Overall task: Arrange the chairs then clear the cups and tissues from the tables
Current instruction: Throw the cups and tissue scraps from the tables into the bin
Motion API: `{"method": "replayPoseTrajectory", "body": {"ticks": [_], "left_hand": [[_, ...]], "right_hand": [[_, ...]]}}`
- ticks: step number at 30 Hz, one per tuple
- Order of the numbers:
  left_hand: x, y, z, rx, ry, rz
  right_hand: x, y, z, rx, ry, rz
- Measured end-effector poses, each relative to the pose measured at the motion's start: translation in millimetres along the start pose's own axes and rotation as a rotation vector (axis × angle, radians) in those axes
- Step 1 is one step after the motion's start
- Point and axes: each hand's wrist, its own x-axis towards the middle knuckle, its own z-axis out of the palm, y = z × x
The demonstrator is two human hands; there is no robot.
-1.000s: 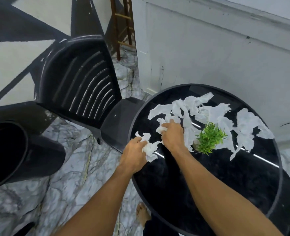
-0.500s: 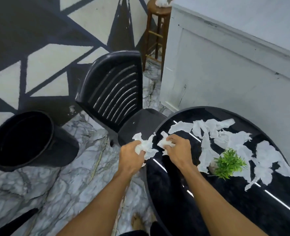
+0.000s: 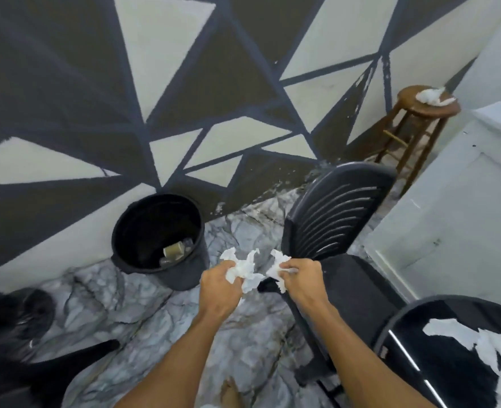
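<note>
The left hand (image 3: 221, 285) is held curled around a crumpled white tissue wad (image 3: 239, 267), with ragged ends of the paper seen sticking up past the knuckles; the right hand (image 3: 302, 282) is closed by thumb and fingers on a smaller white tissue scrap (image 3: 278, 265); the two pieces are held just beside each other above the grey-veined marble floor (image 3: 125, 304), and whether they touch cannot be told. A round black plastic bin (image 3: 184, 275) is stood to the far left of the hands, against the wall painted in dark and pale triangles (image 3: 160, 69); a tan cylindrical object (image 3: 173, 250), seemingly a cup, is seen lying at its bottom. A black slatted plastic chair (image 3: 337, 213) is placed just to the right of the hands, its seat turned toward the round glossy black table (image 3: 449, 378) at the near right; torn white tissue sheets (image 3: 461, 334) are spread over the visible part of that table's top. A white panelled counter (image 3: 464, 216) is set beyond the table at the right; a round wooden stool (image 3: 429, 112) is stood in the far right corner, with a bunched white tissue (image 3: 431, 96) lying on its seat. A blurred dark object (image 3: 13, 334) is seen at the near left edge; what it is cannot be told; a bare foot (image 3: 230, 391) is visible at the near edge, between the forearms.
</note>
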Motion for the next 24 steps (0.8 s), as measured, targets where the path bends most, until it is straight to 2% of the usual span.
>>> {"method": "replayPoseTrajectory", "body": {"ticks": [5,12,24], "left_hand": [[39,-47,-71,-0.023,0.070,-0.105],[82,-99,-141,-0.069,0.188,-0.214],[238,-169,-197,0.002,0.294,-0.385]], "right_hand": [[32,-71,78,-0.090,-0.129,-0.089],[68,-132,165,-0.130,-0.249,-0.122],[203,-195,286,-0.086,-0.348,-0.071]]}}
